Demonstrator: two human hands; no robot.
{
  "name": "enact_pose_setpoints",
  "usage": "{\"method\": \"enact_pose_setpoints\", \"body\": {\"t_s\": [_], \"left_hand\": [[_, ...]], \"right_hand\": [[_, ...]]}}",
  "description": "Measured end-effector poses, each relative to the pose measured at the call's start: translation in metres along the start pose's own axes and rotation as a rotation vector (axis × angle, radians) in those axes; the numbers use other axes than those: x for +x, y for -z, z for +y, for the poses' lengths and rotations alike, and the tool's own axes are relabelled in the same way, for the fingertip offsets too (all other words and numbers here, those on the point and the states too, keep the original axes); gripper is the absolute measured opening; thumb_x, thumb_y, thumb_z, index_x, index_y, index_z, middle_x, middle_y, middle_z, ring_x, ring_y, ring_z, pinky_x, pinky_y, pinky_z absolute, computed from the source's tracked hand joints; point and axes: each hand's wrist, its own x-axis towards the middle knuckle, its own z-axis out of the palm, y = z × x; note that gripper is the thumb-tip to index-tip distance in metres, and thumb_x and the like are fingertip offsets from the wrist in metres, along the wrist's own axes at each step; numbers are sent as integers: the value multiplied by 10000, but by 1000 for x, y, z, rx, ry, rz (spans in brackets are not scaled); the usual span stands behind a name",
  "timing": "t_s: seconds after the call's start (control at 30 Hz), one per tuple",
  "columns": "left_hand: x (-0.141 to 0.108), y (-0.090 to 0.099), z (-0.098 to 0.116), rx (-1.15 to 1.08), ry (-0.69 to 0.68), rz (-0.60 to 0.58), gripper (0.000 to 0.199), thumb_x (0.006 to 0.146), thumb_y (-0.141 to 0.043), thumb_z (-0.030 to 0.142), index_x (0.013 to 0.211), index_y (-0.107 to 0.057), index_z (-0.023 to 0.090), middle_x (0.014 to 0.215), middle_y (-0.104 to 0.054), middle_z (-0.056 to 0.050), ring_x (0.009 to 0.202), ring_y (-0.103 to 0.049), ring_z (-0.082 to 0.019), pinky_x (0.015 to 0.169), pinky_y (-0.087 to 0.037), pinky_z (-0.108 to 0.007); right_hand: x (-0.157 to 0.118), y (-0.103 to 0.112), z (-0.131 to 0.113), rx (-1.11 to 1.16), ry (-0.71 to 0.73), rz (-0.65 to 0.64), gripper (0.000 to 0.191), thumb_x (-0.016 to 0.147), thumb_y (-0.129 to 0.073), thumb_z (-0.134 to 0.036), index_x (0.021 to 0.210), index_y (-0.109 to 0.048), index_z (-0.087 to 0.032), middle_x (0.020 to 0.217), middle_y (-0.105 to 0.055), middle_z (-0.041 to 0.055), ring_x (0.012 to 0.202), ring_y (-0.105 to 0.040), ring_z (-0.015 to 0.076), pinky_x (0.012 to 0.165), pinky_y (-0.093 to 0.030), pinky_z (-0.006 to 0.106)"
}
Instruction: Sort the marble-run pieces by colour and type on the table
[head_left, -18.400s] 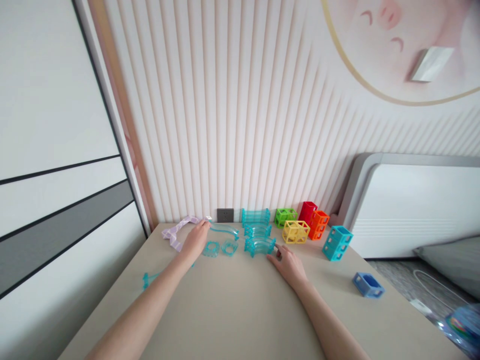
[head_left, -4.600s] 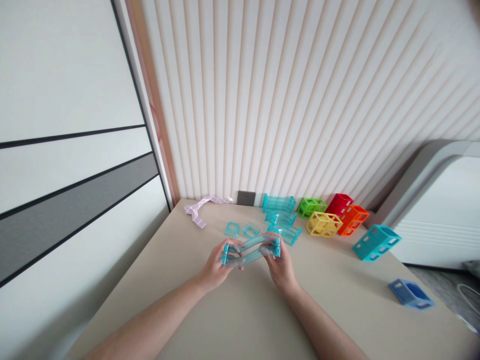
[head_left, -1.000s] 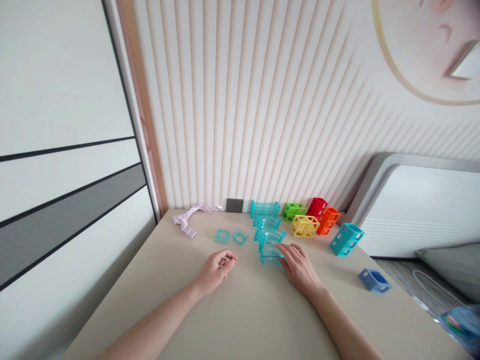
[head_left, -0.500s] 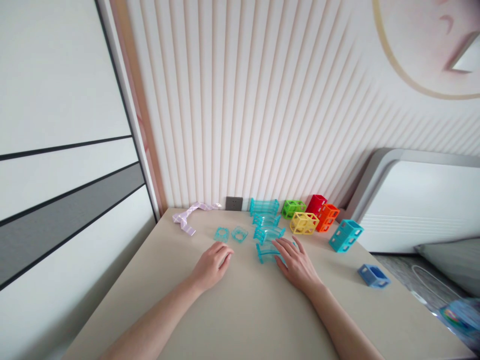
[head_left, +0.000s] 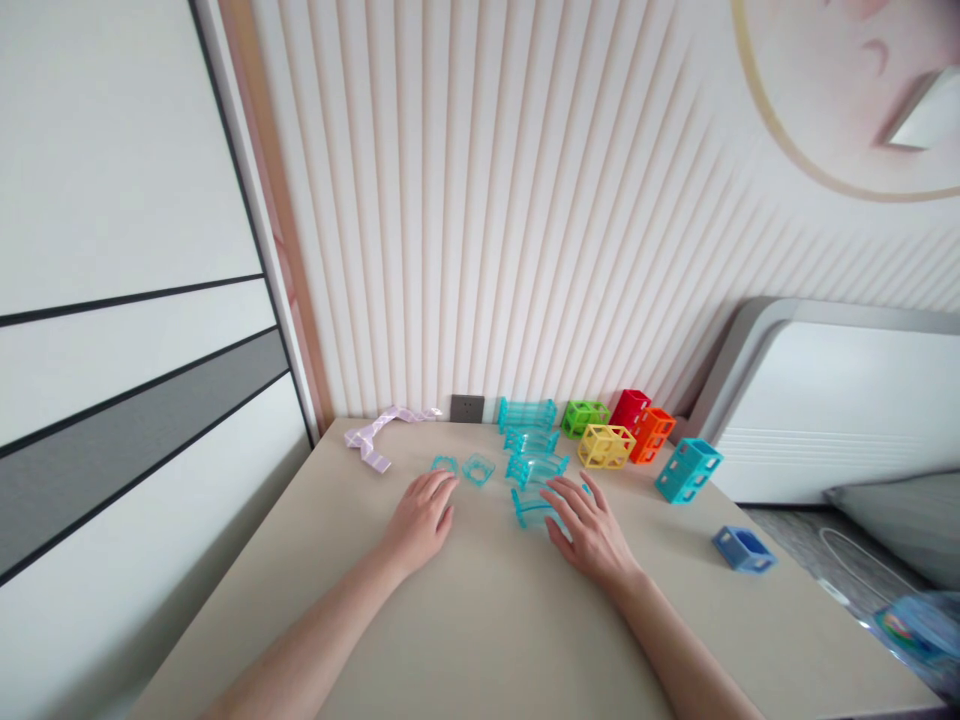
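My left hand (head_left: 421, 515) is low over the table, its fingertips at the near edge of a small clear teal square piece (head_left: 444, 465), which they partly cover. The thumb stands apart from the fingers. Just right of it lies a second teal square piece (head_left: 478, 469). My right hand (head_left: 589, 525) has its fingers spread over the right end of the nearest curved teal piece (head_left: 529, 508); whether it presses on it cannot be told. Behind that, two more curved teal pieces (head_left: 536, 469) and a straight teal piece (head_left: 527, 413) form a column toward the wall.
Green (head_left: 585, 418), yellow (head_left: 606, 447), red (head_left: 630, 409), orange (head_left: 653, 436) and teal (head_left: 688, 470) frame blocks stand at the back right. A blue block (head_left: 744, 550) lies nearer the right edge. A lilac strip (head_left: 367, 440) lies at the back left.
My left hand has moved slightly forward and left, over the near part of the left square piece, and its thumb has opened away from the fingers. My right hand has hardly moved.
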Motion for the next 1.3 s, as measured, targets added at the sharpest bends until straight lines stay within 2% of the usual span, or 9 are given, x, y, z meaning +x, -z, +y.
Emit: {"method": "enact_pose_setpoints", "body": {"t_s": [0.07, 0.17, 0.3, 0.43, 0.57, 0.77, 1.0, 1.13, 1.3], "left_hand": [[-1, -5, -6, 52, 61, -30, 489, 858, -517, 112, 1341, -564, 170, 1384, -596, -138, 1327, -518, -308, 1144, -402, -493], [-3, -9, -12, 79, 125, -54, 513, 854, -523, 120, 1367, -541, 115, 1417, -566, -181, 1351, -492, -339, 1144, -393, -510], [-2, -7, -10, 89, 178, -62, 492, 879, -500, 136, 1370, -536, 135, 1349, -596, -173, 1276, -550, -318, 1093, -437, -486], [-1, 0, -5, 104, 230, -64, 473, 862, -499, 101, 1325, -572, 163, 1243, -618, -154, 1192, -597, -299, 1027, -479, -445], [-2, 1, -6, 92, 266, -63, 463, 844, -512, 72, 1292, -589, 159, 1274, -598, -159, 1211, -592, -296, 1029, -479, -428], [-4, -5, -12, 37, 288, -60, 290, 849, -540, 92, 1115, -633, 160, 1295, -593, -164, 1245, -573, -315, 1044, -472, -454], [-8, -11, -15, -34, 297, -8, 193, 853, -579, 124, 1033, -609, 185, 1273, -601, -164, 1225, -589, -321, 1043, -477, -493], [-8, -14, -15, -98, 289, 36, 158, 837, -595, 112, 960, -593, 212, 1226, -595, -125, 1191, -607, -298, 1023, -500, -482], [-7, -15, -15, -198, 283, 82, 197, 814, -555, 53, 907, -552, 228, 1153, -543, -70, 1061, -651, -235, 975, -542, -432]], "right_hand": [[9, 1, -17, 56, 91, 50, 367, 945, -522, -139, 1294, -609, -208, 1210, -719, 115, 1189, -634, 237, 1145, -372, 503], [28, -4, -50, 152, 211, 18, 370, 896, -510, -82, 1230, -628, -185, 1215, -715, 126, 1176, -635, 240, 1055, -476, 434], [63, -26, -92, 194, 72, -83, 351, 897, -512, -100, 1210, -643, -190, 1294, -677, 137, 1181, -621, 264, 1003, -507, 423], [94, -56, -113, 91, -160, -182, 440, 892, -551, -119, 1325, -599, -175, 1432, -579, 180, 1299, -545, 307, 1048, -460, 443], [104, -75, -121, 56, -325, -258, 473, 899, -577, -158, 1371, -580, -176, 1418, -592, 180, 1294, -545, 324, 1042, -444, 452], [93, -68, -126, 155, -329, -313, 457, 922, -521, -132, 1367, -582, -213, 1193, -711, 115, 1112, -625, 261, 969, -468, 384], [89, -63, -122, 106, -414, -356, 528, 904, -543, -155, 1430, -543, -200, 1457, -563, 143, 1290, -522, 318, 1054, -410, 444], [90, -63, -120, 117, -406, -384, 501, 931, -528, -169, 1432, -540, -186, 1303, -667, 148, 1205, -579, 292, 1037, -405, 419], [90, -63, -117, 114, -392, -425, 445, 966, -483, -120, 1391, -575, -213, 1112, -724, 114, 1033, -649, 262, 912, -440, 378]]}}
